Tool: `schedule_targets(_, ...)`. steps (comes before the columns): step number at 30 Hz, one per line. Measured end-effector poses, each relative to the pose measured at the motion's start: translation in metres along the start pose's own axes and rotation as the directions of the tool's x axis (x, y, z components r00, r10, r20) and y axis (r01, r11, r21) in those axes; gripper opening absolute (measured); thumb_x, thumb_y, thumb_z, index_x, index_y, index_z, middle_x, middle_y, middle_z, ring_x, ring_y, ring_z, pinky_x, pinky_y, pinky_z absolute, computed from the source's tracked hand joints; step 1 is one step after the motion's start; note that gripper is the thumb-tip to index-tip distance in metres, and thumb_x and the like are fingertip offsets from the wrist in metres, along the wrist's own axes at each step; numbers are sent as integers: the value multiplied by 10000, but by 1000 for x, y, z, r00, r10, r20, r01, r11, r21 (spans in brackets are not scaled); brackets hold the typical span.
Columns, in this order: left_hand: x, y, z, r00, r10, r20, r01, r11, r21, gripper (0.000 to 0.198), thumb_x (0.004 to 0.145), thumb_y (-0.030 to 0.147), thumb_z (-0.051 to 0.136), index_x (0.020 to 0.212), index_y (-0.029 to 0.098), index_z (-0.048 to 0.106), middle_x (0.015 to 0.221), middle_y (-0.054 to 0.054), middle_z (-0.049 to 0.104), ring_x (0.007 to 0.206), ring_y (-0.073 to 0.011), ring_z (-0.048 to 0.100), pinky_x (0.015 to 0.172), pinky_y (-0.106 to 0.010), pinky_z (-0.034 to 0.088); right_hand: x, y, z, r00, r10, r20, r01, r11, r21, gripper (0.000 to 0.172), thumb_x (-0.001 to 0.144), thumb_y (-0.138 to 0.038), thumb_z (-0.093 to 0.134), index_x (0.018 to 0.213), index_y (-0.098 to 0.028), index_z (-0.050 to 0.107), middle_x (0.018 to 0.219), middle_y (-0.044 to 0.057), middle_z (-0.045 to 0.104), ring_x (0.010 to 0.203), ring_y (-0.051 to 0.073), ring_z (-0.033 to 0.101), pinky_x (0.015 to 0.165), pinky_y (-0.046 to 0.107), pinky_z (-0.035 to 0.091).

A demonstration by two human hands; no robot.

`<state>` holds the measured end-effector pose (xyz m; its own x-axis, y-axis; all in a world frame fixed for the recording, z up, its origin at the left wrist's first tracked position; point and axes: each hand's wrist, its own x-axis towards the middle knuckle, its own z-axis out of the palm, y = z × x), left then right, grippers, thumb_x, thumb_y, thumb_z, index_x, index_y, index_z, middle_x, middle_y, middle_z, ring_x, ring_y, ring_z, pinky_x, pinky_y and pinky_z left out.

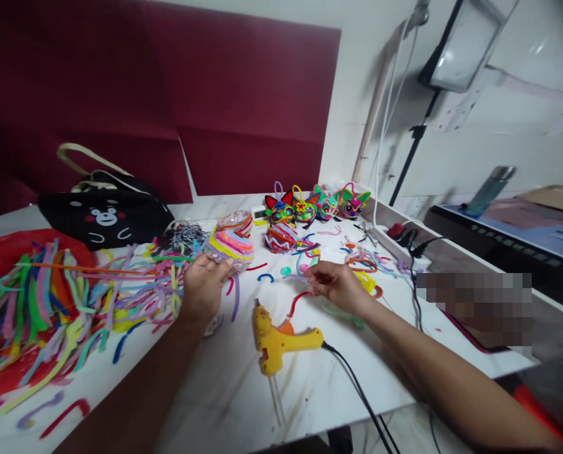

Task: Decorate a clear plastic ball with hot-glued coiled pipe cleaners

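My left hand is closed around the near side of a ball covered in striped pipe cleaners, in pink, orange, yellow and purple. My right hand is apart from the ball, its fingertips pinched on a short lavender pipe cleaner. Beneath that hand lies a red pipe cleaner piece. Between my forearms a yellow glue gun rests on its side, with a clear glue stick jutting from its back. A blue curved piece lies beyond its nozzle.
Several finished animal-head ornaments stand at the back, near a red striped ball. Loose pipe cleaners cover the left, partly on a red bag. A black bag sits behind. A power strip and cords run along the right.
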<state>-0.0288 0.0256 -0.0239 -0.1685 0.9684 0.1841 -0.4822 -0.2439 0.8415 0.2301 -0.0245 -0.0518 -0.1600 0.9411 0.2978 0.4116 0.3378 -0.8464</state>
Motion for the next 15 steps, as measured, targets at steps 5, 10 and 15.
schedule_targets(5,1,-1,1,1000,-6,-23,6,1000,10,255,571,36,751,747,162,616,764,-27,738,663,-131,696,629,-187,570,1,-6,0,964,-235,123,263,911,-317,176,847,-75,555,909,-161,695,876,77,675,797,171,601,750,287,461)
schedule_targets(10,1,0,3,999,1,-33,2,996,88,266,551,28,756,723,148,593,776,-9,728,692,-110,686,634,-159,569,-2,-18,4,858,-462,223,508,703,-498,272,825,-4,476,980,-123,666,984,143,667,970,238,569,867,367,462)
schedule_targets(15,2,2,9,994,0,-110,19,984,177,257,504,10,719,669,147,577,674,38,673,629,-86,637,587,-142,564,-30,-33,9,741,-635,218,653,606,-455,185,942,-182,475,1064,-179,613,1039,115,632,1018,221,550,879,365,462)
